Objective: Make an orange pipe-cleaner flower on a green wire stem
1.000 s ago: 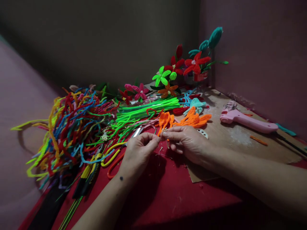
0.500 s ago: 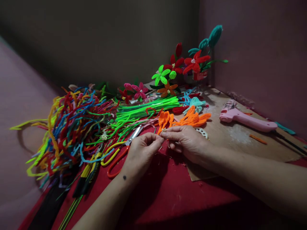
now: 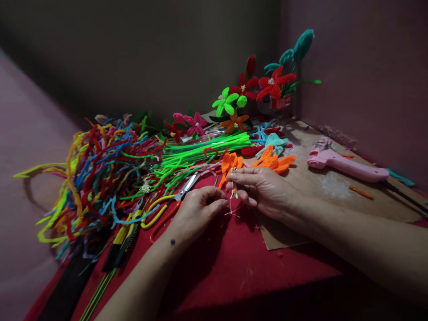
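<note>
My right hand (image 3: 259, 187) pinches a small bunch of pale flower stamens (image 3: 233, 179) between thumb and fingertips, and their thin white stalks dangle below. Just left of it, my left hand (image 3: 205, 207) has thumb and forefinger closed together; whether something fine is between them I cannot make out. Behind my fingers lie orange pipe-cleaner petals (image 3: 230, 162), with more orange petals (image 3: 279, 164) right of them. Scissors (image 3: 183, 189) with one yellow and one red handle lie beside my left hand, partly behind it.
A heap of coloured pipe cleaners (image 3: 96, 178) is at the left, and a bundle of green ones (image 3: 207, 147) in the middle. Pliers (image 3: 123, 240) rest at front left. A pink glue gun (image 3: 347, 167) lies on cardboard (image 3: 301, 227). Finished flowers (image 3: 274, 82) stand behind.
My hands have come slightly apart, the left moving a little left and down. The stamens' stalks now hang in view below my right fingertips.
</note>
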The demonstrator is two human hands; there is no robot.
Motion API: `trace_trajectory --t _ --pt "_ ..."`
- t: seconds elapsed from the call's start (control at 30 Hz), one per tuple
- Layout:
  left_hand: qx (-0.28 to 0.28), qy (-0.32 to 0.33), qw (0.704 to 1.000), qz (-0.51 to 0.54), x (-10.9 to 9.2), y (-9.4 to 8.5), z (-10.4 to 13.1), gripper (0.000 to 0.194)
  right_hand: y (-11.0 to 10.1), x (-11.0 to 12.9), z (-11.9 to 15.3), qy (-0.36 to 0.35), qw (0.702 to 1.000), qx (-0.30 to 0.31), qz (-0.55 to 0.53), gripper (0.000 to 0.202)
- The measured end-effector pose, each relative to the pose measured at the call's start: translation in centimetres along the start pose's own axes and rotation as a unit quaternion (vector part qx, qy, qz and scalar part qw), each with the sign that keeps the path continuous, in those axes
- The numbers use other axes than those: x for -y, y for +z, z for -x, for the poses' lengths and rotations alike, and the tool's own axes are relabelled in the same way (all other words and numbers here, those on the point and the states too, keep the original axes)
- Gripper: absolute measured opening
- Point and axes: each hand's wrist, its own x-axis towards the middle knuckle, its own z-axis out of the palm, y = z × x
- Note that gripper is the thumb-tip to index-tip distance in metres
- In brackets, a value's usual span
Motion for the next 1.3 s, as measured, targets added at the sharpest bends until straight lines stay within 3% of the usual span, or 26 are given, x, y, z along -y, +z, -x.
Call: trace_trajectory --t 0.2,0.3,0.4,0.47,0.53,0.63,0.7,0.93,1.3 --pt "-0.001 0.094 0.977 -0.19 0.2 1.6 0.1 0.008 -0.4 -0.1 -0.3 -0.029 0.999 0.014 -0.014 0.008" --pt "-0.013 0.093 0.968 -0.231 0.3 2.2 0.2 0.013 -0.6 -0.3 -0.3 -0.028 0.999 0.015 -0.011 0.01" --pt "-0.021 0.04 0.985 -0.165 0.0 1.9 0.2 0.016 -0.5 -0.2 -0.2 -0.023 1.0 0.012 -0.014 0.009" --pt "-0.034 -0.019 0.998 -0.051 -0.3 1.3 0.2 0.018 -0.4 0.0 0.0 -0.021 1.0 0.007 -0.018 0.007" --pt "-0.082 -0.056 0.994 0.054 -0.6 0.5 0.3 0.02 -0.3 0.0 0.1 -0.023 1.0 -0.007 -0.02 0.006" --pt "-0.188 -0.03 0.972 0.139 -0.9 -0.1 0.4 0.02 -0.3 -0.2 0.0 -0.027 0.999 -0.029 -0.011 0.007" --pt "-0.229 0.001 0.959 0.167 -1.1 0.0 0.6 0.017 -0.3 -0.4 0.0 -0.029 0.999 -0.027 0.001 0.009" --pt "-0.187 0.006 0.965 0.185 -1.1 1.5 0.7 0.019 0.0 -1.0 0.1 -0.027 0.999 -0.005 0.019 0.012" --pt "-0.179 -0.026 0.976 0.123 -1.6 1.4 0.6 0.02 -0.1 -1.6 0.0 -0.017 1.0 -0.005 0.026 0.015"
